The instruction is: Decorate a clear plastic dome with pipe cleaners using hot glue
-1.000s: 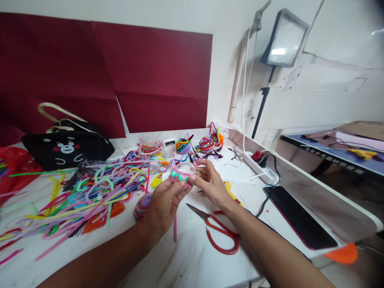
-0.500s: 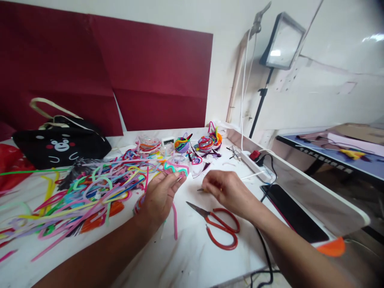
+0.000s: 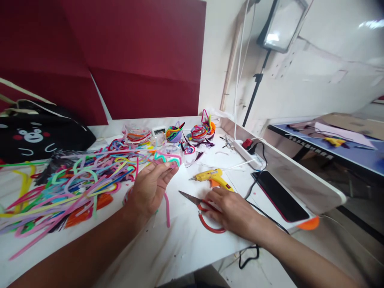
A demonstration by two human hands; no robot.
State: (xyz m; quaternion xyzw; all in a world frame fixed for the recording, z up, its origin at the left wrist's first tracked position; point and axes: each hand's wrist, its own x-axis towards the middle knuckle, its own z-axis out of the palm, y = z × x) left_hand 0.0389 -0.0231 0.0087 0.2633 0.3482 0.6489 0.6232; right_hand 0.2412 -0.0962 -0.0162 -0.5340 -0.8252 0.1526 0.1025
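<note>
My left hand (image 3: 150, 186) pinches the near edge of a clear round piece trimmed with pink and teal zigzag pipe cleaners (image 3: 168, 158). A pink pipe cleaner (image 3: 167, 212) hangs down beside the left wrist. My right hand (image 3: 229, 206) has its fingers curled over the orange-handled scissors (image 3: 192, 198), which lie on the table with the blades towards the left hand. The hand hides part of their handles. Just beyond it lies a yellow glue gun (image 3: 210, 176), nozzle pointing left.
A heap of coloured pipe cleaners (image 3: 87, 180) covers the left of the table, before a black bag (image 3: 39, 132). Wrapped balls (image 3: 174, 134) stand at the back. On the right are a power strip (image 3: 250, 154), a black phone (image 3: 280, 196), cables and a raised table edge (image 3: 306, 172).
My right hand has moved off the glue gun, now in full view, and down onto the scissors. The left hand keeps its pinch. The whole view has shifted.
</note>
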